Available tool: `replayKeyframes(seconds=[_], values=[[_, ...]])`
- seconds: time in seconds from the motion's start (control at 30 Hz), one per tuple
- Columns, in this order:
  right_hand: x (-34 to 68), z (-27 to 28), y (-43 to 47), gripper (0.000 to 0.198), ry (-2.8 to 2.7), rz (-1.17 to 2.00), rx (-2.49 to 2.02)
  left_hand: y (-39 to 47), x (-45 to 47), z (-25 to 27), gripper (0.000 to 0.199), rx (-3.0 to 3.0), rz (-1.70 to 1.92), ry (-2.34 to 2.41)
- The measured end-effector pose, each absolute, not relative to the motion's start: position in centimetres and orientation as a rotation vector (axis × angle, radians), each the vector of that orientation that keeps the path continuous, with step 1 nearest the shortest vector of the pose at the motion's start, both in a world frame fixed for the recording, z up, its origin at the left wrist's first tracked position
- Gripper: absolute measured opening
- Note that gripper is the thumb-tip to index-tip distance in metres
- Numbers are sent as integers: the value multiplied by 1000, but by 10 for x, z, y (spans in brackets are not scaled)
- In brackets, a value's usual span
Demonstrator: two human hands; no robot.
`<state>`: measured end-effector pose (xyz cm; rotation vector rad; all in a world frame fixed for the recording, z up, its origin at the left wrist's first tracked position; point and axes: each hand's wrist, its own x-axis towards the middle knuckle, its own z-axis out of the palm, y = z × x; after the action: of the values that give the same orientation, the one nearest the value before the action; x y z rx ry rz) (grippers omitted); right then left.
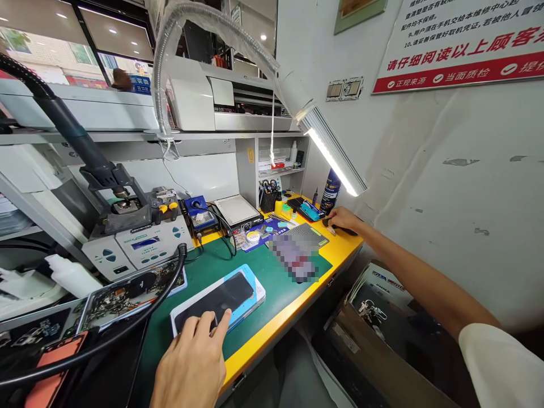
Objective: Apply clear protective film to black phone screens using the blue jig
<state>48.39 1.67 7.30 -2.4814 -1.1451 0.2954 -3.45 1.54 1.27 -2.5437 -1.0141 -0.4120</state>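
My left hand (191, 357) lies with fingers stretched out over the lower part of a black phone screen (232, 290), touching it. This screen rests on a blue and white box (258, 290) on the green mat (272, 326). My right arm reaches to the far right corner of the yellow bench. There my right hand (343, 218) has its fingers closed at a dark object; what they hold is too small to make out. Beside that hand stand a dark blue spray can (330, 191) and a bright blue tool (311, 211). A blurred phone-shaped item (295, 258) lies mid-mat.
A soldering and hot-air station (144, 246) with a thick black hose stands at left, near a tray of circuit boards (127, 289). A lit lamp (334, 150) hangs over the bench. Below its right edge sits an open carton (369, 328); a wall rises at right.
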Motion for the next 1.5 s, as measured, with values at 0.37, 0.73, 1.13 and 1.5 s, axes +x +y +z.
replayKeyframes(seconds=[0.37, 0.73, 1.13, 1.5], values=[[435, 89, 4, 27, -829, 234, -1873, 3, -29, 20, 53, -2594, -388, -1128], [266, 88, 24, 37, -1167, 967, -1344, -1, -27, 21, 57, -2619, -397, -1183], [174, 45, 0, 50, -2471, -121, -1128, -3, -26, 15, 49, -2644, -474, -1239], [179, 47, 22, 25, -2467, -236, -1353, -3, -26, 17, 47, -2659, -481, -1250]])
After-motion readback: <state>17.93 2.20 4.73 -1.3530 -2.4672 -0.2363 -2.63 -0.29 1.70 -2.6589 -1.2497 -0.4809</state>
